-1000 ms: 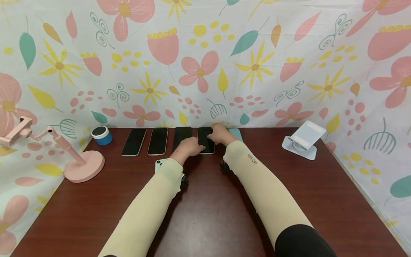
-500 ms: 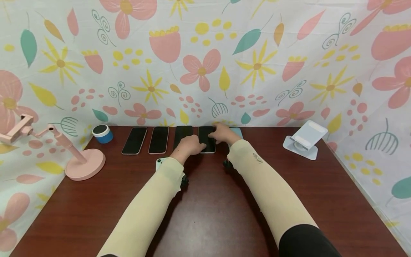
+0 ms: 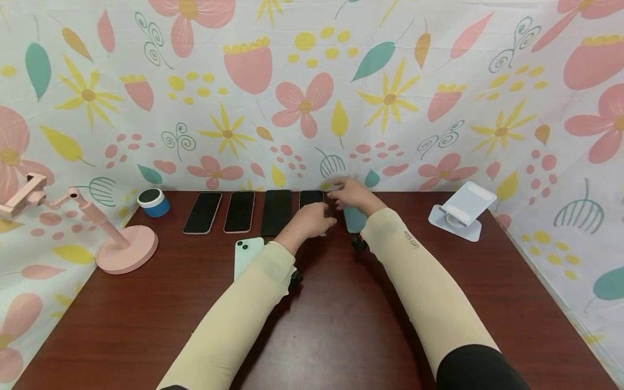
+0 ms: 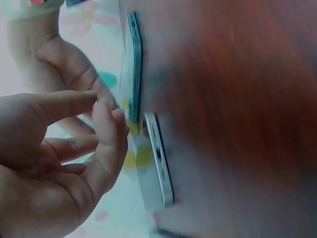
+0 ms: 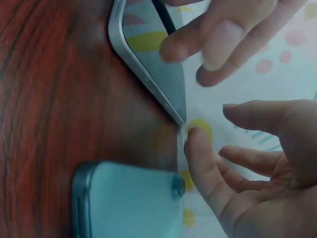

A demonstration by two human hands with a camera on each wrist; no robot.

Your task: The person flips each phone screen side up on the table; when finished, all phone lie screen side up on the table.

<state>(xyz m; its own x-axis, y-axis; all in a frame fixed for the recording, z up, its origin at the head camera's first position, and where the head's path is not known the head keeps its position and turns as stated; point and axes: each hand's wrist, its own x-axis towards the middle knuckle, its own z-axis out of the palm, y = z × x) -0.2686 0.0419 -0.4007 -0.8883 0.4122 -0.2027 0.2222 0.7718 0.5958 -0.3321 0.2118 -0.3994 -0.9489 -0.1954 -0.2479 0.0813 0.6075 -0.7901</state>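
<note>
My left hand hovers over the near part of a black-screened phone in the back row, partly hiding it. Its fingers bend loosely with nothing between them in the left wrist view. Just right of it, my right hand is raised above the far end of a light blue phone. In the right wrist view its thumb and fingers stand apart and hold nothing. The silver edge of the black-screened phone lies on the table beside the blue phone, with a gap between them.
Left in the row lie two black-screened phones and a dark phone. A pale green phone lies nearer, partly under the left sleeve. A pink stand, a blue jar and a white stand flank them.
Both hands have come off the black-screened phone and shifted right. The left hand now covers its near part, and the right hand is over the light blue phone. More of the pale green phone shows.
</note>
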